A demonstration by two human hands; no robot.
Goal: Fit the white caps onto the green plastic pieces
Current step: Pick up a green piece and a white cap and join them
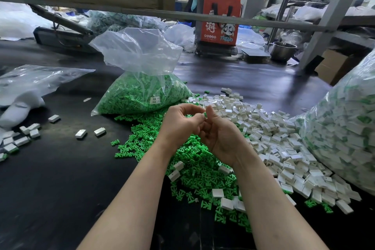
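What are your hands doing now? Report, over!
Left hand and right hand together, pinching one green piece. White caps heaped right. Nothing blocking.

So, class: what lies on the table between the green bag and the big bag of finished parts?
In the head view, a heap of loose white caps.

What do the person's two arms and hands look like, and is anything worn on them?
Both forearms are bare up to the bottom edge of the picture; no sleeve shows. The left hand and the right hand wear no gloves. No ring, watch or bracelet is visible on the fingers or wrists.
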